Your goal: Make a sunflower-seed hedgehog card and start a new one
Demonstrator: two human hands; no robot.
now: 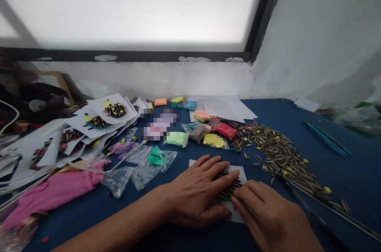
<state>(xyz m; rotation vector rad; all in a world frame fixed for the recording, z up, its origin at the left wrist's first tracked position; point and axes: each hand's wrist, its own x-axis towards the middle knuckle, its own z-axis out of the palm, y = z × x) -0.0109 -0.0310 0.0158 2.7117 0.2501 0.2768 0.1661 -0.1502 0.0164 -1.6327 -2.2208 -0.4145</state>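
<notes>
My left hand [199, 190] lies flat, fingers stretched, over a white paper card [238, 214] on the blue table. Between its thumb and fingers shows a cluster of striped sunflower seeds [228, 184] with a bit of green clay [226, 199] at the lower edge. My right hand [270, 214] is closed, thumb and fingertips pressed together at the right side of that cluster; whatever they hold is hidden. To the right spreads a big pile of loose sunflower seeds [281, 151] with small coloured clay balls among them.
Clay packets in red [225, 130], yellow [214, 140] and light green [176, 139] lie ahead. Finished seed-picture cards [116, 123] are stacked left, near a pink clay bag [56, 192] and white cable [119, 163]. Blue tweezers-like tool [327, 137] lies right; blank sheets [226, 107] sit behind.
</notes>
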